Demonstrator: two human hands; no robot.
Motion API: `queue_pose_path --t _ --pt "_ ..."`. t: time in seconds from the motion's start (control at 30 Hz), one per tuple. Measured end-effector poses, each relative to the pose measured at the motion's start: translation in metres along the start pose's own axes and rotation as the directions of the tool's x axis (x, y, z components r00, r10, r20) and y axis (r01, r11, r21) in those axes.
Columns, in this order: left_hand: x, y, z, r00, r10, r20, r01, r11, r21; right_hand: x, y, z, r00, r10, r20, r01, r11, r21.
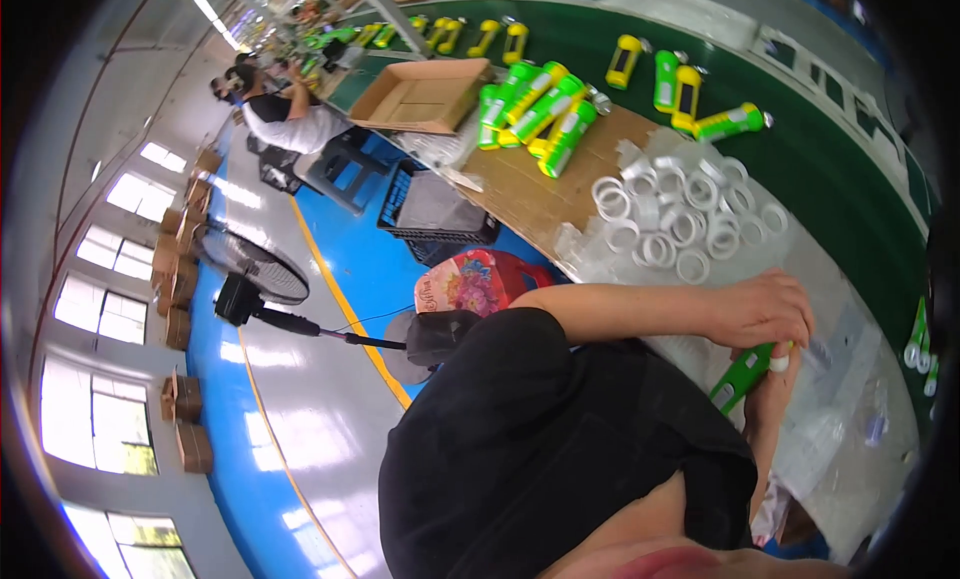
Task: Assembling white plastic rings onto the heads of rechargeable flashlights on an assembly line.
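Note:
A green flashlight (741,379) with a pale label lies slanted between my two hands. My left hand (765,309) is closed over its upper end, fingers curled down; what lies under the palm is hidden. Below it, my right hand (786,367) closes around the flashlight near the same end, partly covered by my left. A small white piece (780,363) shows between the hands. Beyond my left forearm, a heap of white plastic rings (690,214) rests on clear plastic sheeting. Further off, several green and yellow flashlights (540,109) are piled on cardboard (625,139).
More flashlights (685,97) stand and lie along the green belt (800,149). An open cardboard tray (415,97) sits past the pile. Beside the bench are a black crate (435,204), a floral-covered seat (475,282) and a standing fan (255,269). People (285,114) sit further along.

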State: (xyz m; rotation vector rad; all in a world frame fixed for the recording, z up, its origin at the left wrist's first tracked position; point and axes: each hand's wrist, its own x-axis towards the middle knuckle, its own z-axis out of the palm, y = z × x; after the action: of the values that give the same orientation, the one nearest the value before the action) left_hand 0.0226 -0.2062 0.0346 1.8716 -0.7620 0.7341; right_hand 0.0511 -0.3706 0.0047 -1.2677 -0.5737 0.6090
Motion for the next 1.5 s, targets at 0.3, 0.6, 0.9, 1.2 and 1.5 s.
queue_pose_path --t 0.3,0.6,0.9,1.2,1.5 --pt "-0.01 -0.002 0.016 0.986 -0.021 0.164 0.001 0.993 0.121 -0.019 0.001 -0.013 0.987 0.14 -0.077 -0.142 0.99 -0.021" --pt "-0.014 -0.091 0.055 0.897 -0.437 0.064 0.382 0.841 0.383 -0.037 -0.001 -0.034 0.982 0.063 -0.179 -0.028 0.98 0.196" --pt "-0.019 -0.11 0.05 0.93 -0.348 0.121 0.285 0.887 0.363 -0.035 -0.005 -0.042 0.978 0.03 -0.207 0.011 0.981 0.195" --pt "-0.001 -0.018 0.014 0.955 -0.23 0.189 0.212 0.971 0.111 -0.011 -0.015 -0.026 0.993 0.039 -0.111 -0.019 0.984 0.176" --pt "-0.012 -0.015 0.0 0.974 -0.195 0.111 0.188 0.979 0.075 0.008 -0.013 -0.006 0.995 0.094 0.038 -0.099 0.985 0.145"
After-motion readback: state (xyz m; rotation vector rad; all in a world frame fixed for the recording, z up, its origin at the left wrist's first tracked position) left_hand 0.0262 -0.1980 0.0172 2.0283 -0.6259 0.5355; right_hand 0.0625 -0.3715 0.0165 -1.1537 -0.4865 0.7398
